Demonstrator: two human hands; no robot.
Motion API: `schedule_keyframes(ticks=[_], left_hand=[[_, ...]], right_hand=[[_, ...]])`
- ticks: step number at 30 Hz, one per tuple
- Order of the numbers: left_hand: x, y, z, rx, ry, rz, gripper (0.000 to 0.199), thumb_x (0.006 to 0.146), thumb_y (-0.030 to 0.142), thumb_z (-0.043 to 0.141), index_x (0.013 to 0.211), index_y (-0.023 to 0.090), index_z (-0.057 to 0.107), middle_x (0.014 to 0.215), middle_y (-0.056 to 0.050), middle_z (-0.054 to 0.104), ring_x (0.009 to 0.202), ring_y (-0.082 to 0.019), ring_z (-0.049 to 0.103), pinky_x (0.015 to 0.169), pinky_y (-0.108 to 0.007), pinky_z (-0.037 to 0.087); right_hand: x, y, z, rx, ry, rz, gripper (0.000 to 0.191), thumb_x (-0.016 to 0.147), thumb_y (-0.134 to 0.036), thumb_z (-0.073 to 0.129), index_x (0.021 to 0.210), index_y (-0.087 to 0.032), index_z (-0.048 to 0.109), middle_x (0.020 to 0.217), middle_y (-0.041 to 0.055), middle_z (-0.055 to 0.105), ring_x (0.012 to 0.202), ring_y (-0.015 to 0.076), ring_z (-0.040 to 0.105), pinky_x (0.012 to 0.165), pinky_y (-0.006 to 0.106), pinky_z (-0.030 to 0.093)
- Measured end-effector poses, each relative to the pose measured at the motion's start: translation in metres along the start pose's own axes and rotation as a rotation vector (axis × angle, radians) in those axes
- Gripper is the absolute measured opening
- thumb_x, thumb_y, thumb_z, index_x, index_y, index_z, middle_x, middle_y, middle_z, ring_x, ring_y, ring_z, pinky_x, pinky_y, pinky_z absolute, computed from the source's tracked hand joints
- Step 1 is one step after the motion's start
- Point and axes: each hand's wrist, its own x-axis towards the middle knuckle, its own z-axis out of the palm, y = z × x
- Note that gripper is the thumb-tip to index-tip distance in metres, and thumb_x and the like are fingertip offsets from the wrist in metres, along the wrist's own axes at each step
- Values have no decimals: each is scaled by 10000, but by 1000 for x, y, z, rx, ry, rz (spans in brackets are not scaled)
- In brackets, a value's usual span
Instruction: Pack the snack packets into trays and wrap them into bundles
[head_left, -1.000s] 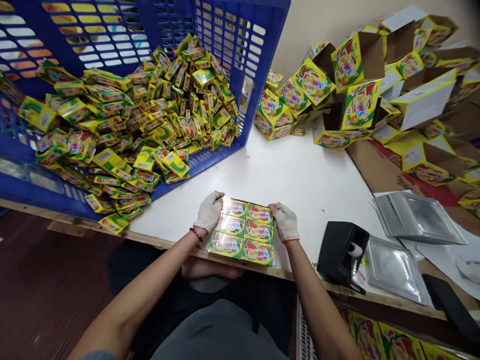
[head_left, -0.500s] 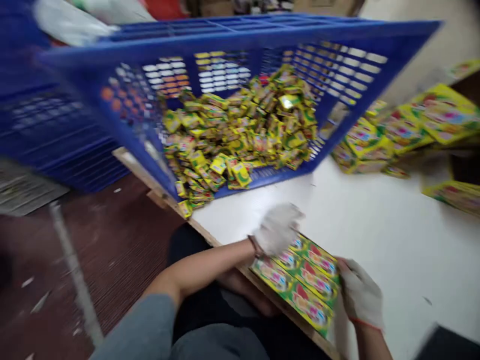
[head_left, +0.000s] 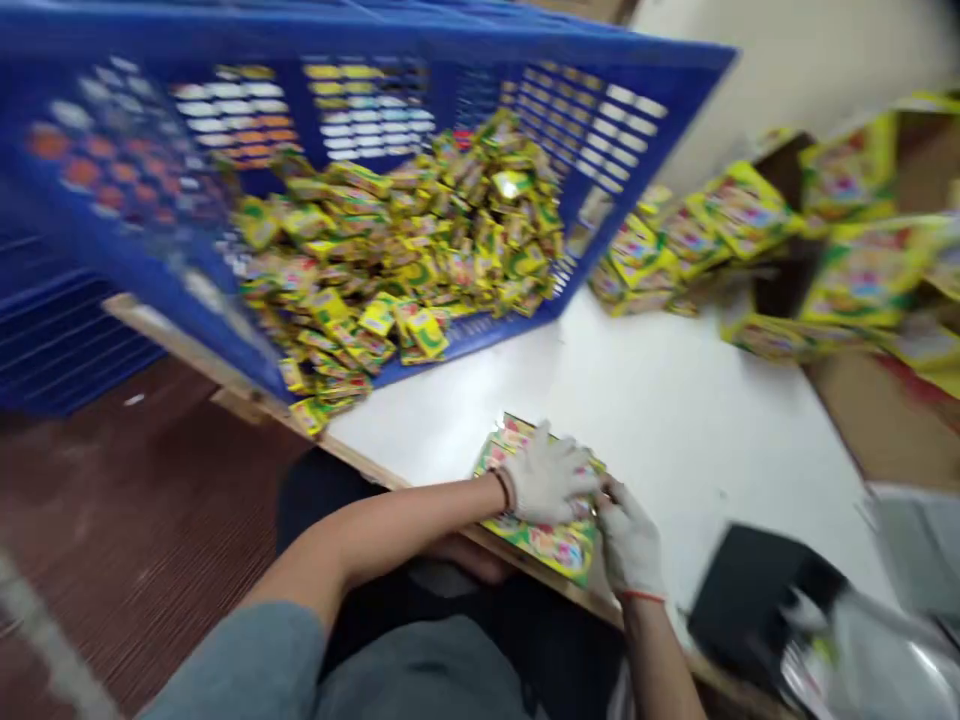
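A flat block of small yellow-and-green printed boxes [head_left: 555, 548] lies on the white table at its wooden front edge. My left hand [head_left: 546, 478], in a white knit glove, rests palm down across the block with its fingers spread. It hides much of the printing. My right hand [head_left: 628, 540], gloved too, is at the block's right end with its fingers curled against that edge. Bare fingertips show there, and part of the grip is hidden. Behind the block, a tipped blue crate [head_left: 517, 325] holds a heap of small yellow packs [head_left: 405, 240], some spilling at its front-left corner.
Larger open yellow cartons [head_left: 862, 280] stand along the right back. A black box [head_left: 757, 595] sits at the right front, with clear plastic [head_left: 889, 650] beside it. Another blue crate [head_left: 67, 340] is at the left, above a dark red floor [head_left: 187, 500].
My left hand has come down flat onto the boxes, and my right hand has drawn in closer to it. The view has swung right, bringing the black box and more cartons into sight.
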Motion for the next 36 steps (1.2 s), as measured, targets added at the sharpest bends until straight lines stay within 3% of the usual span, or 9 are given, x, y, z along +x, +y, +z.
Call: schedule_keyframes(ticks=[5,10,13,17,23,27,31,36], left_hand=[[16,-3,0,-120,-68,-49,411,844,382,626,1254,349,629,1447,-89,498,1358,-358,352,1124,-592,182],[23,0,1,-27,-114,-18,406,892,355,563,1296,354,607,1470,-91,462,1356,-362,344,1119,-619,147],[28,2,1,80,-126,-10,402,929,403,503,1318,353,590,1417,-107,477,1284,-344,402,1080,-588,210],[39,3,3,145,-163,-54,427,922,468,501,1317,339,599,1293,-116,518,1176,-328,461,987,-498,308],[47,2,9,226,-171,-51,493,940,523,451,1394,347,529,1280,-117,528,1146,-326,472,922,-455,339],[57,1,5,249,-234,-83,480,963,476,414,1408,329,515,1231,-114,576,1099,-317,510,876,-420,372],[64,3,2,224,-287,-136,493,950,481,447,1411,318,512,1229,-108,604,1082,-315,532,867,-406,384],[55,9,8,265,-223,-98,525,926,539,468,1395,313,526,1266,-123,575,1119,-334,523,907,-461,362]], right_hand=[[-48,-11,-2,-4,0,156,342,718,-434,633,973,-211,677,687,-24,587,638,169,514,586,291,420],[-73,-12,-6,233,8,314,325,709,-412,655,947,-198,600,578,-57,535,496,126,481,496,263,391],[-76,-10,-4,430,16,403,359,703,-460,690,913,-199,561,595,-59,532,474,100,483,450,230,394],[-77,-8,2,620,23,419,448,685,-549,729,897,-214,518,747,-38,543,555,91,530,445,219,475],[-70,-12,3,386,5,335,525,610,-341,779,1044,-224,506,768,-89,489,421,44,480,331,186,409],[-66,-14,-5,461,-44,374,529,619,-288,722,1090,-213,492,741,-95,520,424,70,534,352,198,437],[-70,-13,-12,615,-80,445,513,624,-292,725,1076,-191,505,659,-90,543,451,76,531,371,182,418],[-73,-4,-10,637,-67,466,489,652,-396,737,1033,-188,512,536,-90,541,382,76,460,327,173,343]])
